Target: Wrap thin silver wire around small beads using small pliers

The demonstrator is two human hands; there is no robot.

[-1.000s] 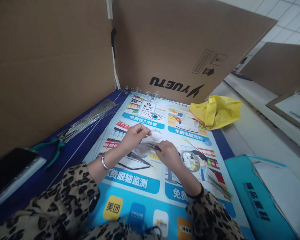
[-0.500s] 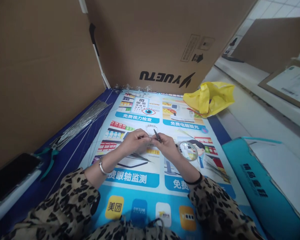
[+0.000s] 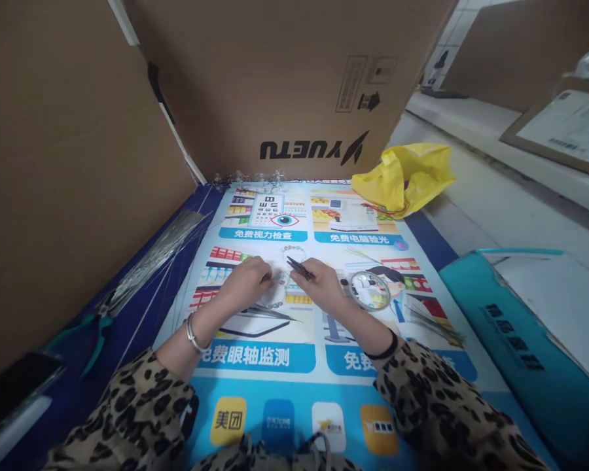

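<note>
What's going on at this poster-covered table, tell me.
Someone in leopard-print sleeves is doing small handwork. The right hand holds a dark, pointed tool, angled toward the left. The left hand is curled close by, apart from the right; whether it grips anything is too small to tell. A ring of clear beads lies on the poster just beyond them. Off to the left, teal-handled pliers lie by a bundle of thin metal strands.
</note>
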